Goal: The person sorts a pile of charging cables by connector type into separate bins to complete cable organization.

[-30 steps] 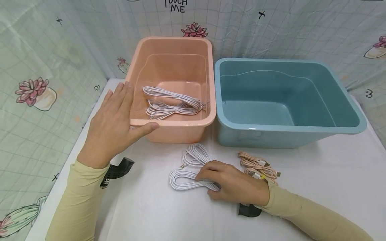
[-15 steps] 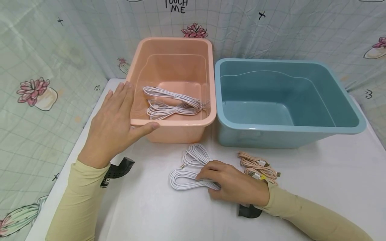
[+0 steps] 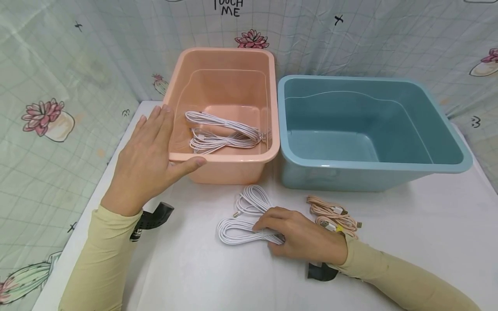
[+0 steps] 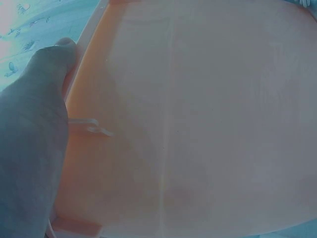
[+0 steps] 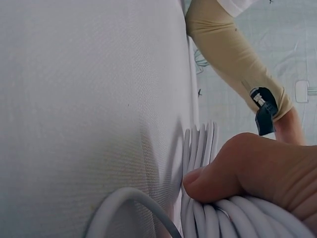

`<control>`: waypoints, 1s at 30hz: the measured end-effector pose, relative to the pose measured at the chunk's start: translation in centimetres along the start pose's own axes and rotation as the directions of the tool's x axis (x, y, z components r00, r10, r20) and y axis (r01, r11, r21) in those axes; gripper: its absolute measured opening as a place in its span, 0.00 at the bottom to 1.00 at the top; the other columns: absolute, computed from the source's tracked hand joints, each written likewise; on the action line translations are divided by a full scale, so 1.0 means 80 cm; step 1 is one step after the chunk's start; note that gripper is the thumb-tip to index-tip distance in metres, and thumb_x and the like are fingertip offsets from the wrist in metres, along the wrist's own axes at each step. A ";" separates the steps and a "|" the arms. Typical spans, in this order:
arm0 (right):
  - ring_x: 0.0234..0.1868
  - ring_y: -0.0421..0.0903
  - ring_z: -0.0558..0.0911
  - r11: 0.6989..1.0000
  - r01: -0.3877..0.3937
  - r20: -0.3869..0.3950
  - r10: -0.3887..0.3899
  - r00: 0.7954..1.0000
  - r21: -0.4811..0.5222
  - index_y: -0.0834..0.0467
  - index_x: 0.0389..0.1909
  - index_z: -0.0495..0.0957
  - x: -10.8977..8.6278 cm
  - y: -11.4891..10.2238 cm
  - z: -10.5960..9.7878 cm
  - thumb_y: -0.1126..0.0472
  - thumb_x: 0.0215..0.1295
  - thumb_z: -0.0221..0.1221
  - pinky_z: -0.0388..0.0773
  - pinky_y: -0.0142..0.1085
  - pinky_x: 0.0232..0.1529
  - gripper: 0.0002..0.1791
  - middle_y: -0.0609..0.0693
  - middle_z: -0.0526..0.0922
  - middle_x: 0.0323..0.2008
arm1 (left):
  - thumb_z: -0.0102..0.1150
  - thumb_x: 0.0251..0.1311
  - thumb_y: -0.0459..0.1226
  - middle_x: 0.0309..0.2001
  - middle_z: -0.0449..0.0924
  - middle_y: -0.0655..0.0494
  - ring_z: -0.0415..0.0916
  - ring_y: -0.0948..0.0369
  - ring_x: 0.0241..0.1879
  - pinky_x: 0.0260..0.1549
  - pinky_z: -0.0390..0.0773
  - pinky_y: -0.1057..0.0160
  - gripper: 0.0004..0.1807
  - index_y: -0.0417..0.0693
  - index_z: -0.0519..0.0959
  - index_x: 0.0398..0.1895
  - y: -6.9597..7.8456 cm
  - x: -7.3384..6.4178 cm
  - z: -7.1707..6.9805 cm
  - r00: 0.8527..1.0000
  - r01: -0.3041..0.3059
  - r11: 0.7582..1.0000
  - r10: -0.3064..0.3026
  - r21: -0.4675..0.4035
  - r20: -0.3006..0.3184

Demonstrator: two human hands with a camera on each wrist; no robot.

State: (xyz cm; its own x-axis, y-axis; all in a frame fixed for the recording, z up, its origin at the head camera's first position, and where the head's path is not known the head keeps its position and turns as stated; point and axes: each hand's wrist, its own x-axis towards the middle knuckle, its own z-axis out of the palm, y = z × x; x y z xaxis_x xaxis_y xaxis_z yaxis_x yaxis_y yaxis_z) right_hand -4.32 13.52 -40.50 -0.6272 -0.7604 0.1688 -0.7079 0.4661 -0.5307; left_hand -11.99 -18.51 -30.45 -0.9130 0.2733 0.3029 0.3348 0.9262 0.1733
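Observation:
In the head view my right hand [image 3: 297, 235] pinches the near coil of white cable [image 3: 235, 232] on the table, thumb at its near side. The right wrist view shows the thumb [image 5: 213, 181] lying against the stacked strands [image 5: 198, 148]. A second white cable coil [image 3: 254, 198] lies just behind, partly under the fingers. My left hand [image 3: 145, 162] rests over the front left corner of the peach bin [image 3: 223, 158], fingers straight along its left rim, thumb along the front rim. Inside that bin lie bundled white cables [image 3: 229, 134].
Against the peach bin's right side stands a wider blue bin [image 3: 373, 165], its floor bare. Bundled peach-coloured cables [image 3: 330, 211] with white plugs lie on the table behind my right wrist. A patterned curtain [image 3: 311, 39] rises behind the bins and along the left side.

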 end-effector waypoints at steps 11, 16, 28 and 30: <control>0.52 0.35 0.81 1.000 0.001 0.001 -0.001 1.000 0.007 0.48 0.52 0.79 0.000 -0.001 -0.002 0.63 0.52 0.67 0.81 0.31 0.53 0.24 0.41 0.82 0.49 | 0.59 0.50 0.68 0.78 0.47 0.45 0.44 0.50 0.79 0.78 0.45 0.47 0.61 0.43 0.47 0.77 -0.001 0.000 0.001 1.000 -0.002 1.000 0.002 0.002 -0.001; 0.52 0.35 0.81 1.000 0.023 -0.029 -0.023 0.999 0.010 0.48 0.51 0.80 0.001 0.001 -0.001 0.63 0.51 0.67 0.80 0.30 0.53 0.23 0.40 0.82 0.49 | 0.58 0.50 0.69 0.78 0.47 0.45 0.45 0.50 0.79 0.78 0.45 0.47 0.61 0.43 0.46 0.77 -0.001 0.000 0.000 1.000 -0.005 1.000 0.005 0.005 0.001; 0.50 0.32 0.81 0.996 0.050 -0.111 -0.042 0.993 0.068 0.47 0.52 0.80 0.003 0.001 -0.008 0.63 0.49 0.71 0.79 0.24 0.49 0.26 0.39 0.82 0.48 | 0.58 0.50 0.70 0.78 0.45 0.46 0.44 0.50 0.79 0.79 0.44 0.48 0.62 0.45 0.43 0.78 -0.002 0.000 0.001 1.000 0.001 1.000 -0.001 0.006 0.015; 0.50 0.33 0.81 0.995 0.050 -0.116 -0.040 0.992 0.088 0.48 0.53 0.79 0.004 0.000 -0.012 0.63 0.49 0.71 0.79 0.24 0.48 0.27 0.39 0.82 0.49 | 0.58 0.50 0.69 0.78 0.45 0.46 0.44 0.50 0.79 0.79 0.44 0.48 0.62 0.45 0.43 0.78 -0.002 0.000 0.000 1.000 0.000 1.000 0.000 0.002 0.014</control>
State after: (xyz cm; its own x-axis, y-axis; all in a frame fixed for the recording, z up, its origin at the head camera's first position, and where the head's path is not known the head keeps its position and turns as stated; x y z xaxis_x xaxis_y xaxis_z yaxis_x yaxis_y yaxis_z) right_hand -4.84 13.76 -39.67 -0.6321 -0.7205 0.2852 -0.7072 0.3858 -0.5925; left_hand -12.05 -18.62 -30.46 -0.9161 0.2775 0.2896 0.3348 0.9266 0.1712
